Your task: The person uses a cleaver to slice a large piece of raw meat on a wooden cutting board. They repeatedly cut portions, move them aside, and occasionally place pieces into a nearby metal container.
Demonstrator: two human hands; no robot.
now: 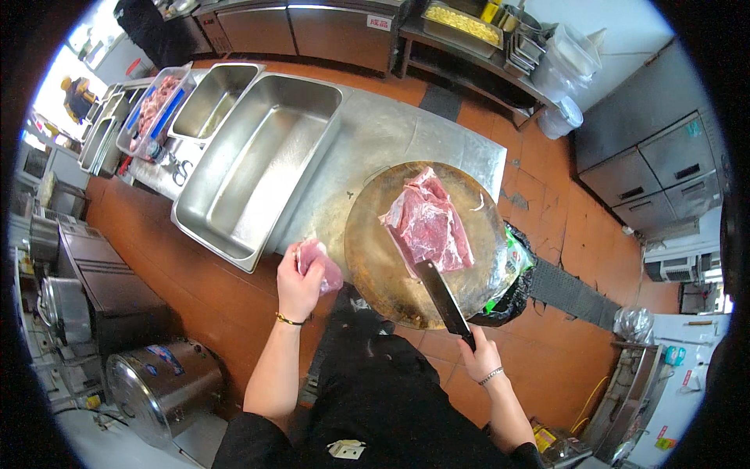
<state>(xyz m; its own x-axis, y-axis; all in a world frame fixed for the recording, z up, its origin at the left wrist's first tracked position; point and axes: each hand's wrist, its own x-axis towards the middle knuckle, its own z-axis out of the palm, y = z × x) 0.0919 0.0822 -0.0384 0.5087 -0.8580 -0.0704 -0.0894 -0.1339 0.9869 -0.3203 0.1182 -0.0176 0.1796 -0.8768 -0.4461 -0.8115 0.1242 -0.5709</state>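
My left hand (300, 281) grips a small cut piece of raw meat (329, 274) by the table's near edge, left of the round chopping block (375, 264). On the block lies a large slab of raw meat (430, 220), pink with white streaks of fat. My right hand (481, 354) holds a cleaver (442, 296) by its dark handle. The blade slants over the block, its tip at the slab's near edge; whether it touches the meat I cannot tell. A thin white scrap (479, 202) rests on the block, right of the slab.
A deep steel pan (252, 170) stands on the steel table (404, 132), left of the block. Beyond it are a smaller pan (214, 97), a plastic tub of meat (158, 105) and scissors (181, 172). A black bag (512, 308) hangs at the block's right. Another person (149, 32) stands far left.
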